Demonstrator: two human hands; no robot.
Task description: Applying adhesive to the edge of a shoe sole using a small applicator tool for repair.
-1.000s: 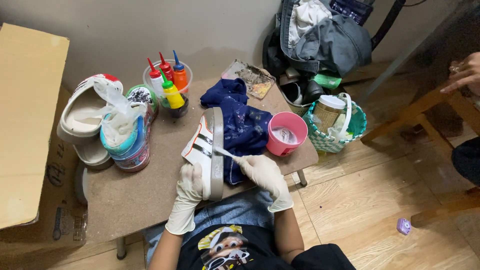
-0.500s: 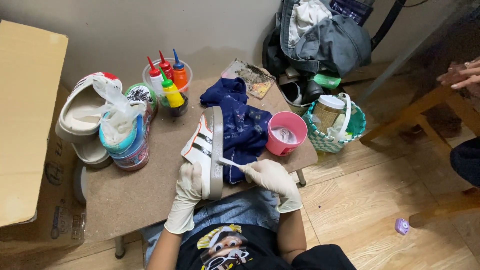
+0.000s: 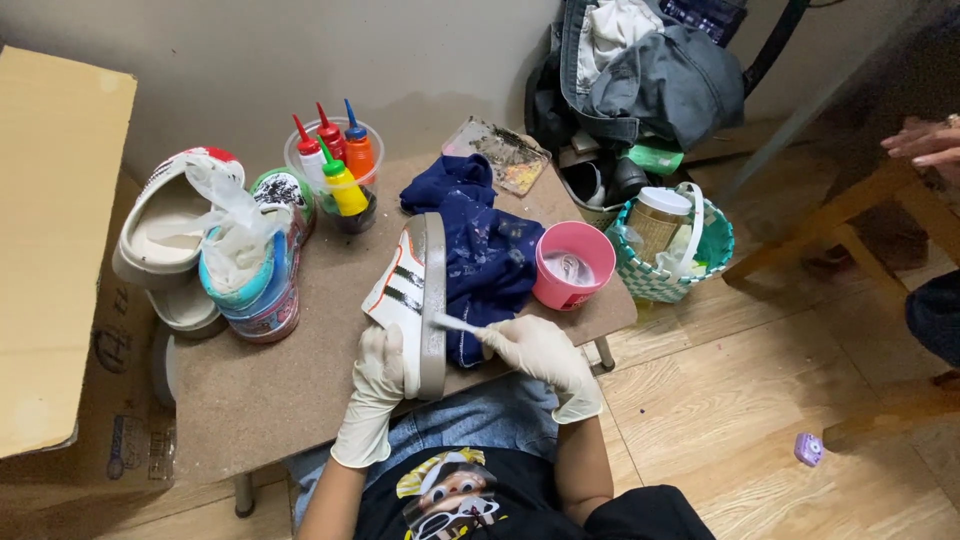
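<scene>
My left hand (image 3: 378, 372), in a white glove, holds a white sneaker (image 3: 412, 290) with dark stripes on its side at the near edge of a small brown table (image 3: 260, 400). The grey sole faces right. My right hand (image 3: 535, 352), also gloved, grips a small white brush (image 3: 455, 323) whose tip touches the sole's edge. A dark blue cloth (image 3: 480, 240) lies just behind the shoe, and a pink cup (image 3: 572, 265) stands to its right.
Squeeze bottles in a clear tub (image 3: 335, 170), a colourful sneaker stuffed with plastic (image 3: 255, 270) and a white shoe (image 3: 165, 230) fill the table's left. A cardboard box (image 3: 50, 250) stands far left, a green woven basket (image 3: 670, 245) right. Another person's hand (image 3: 925, 140) is at far right.
My right hand has shifted the brush slightly along the sole edge; the shoe and my left hand stay almost where they were.
</scene>
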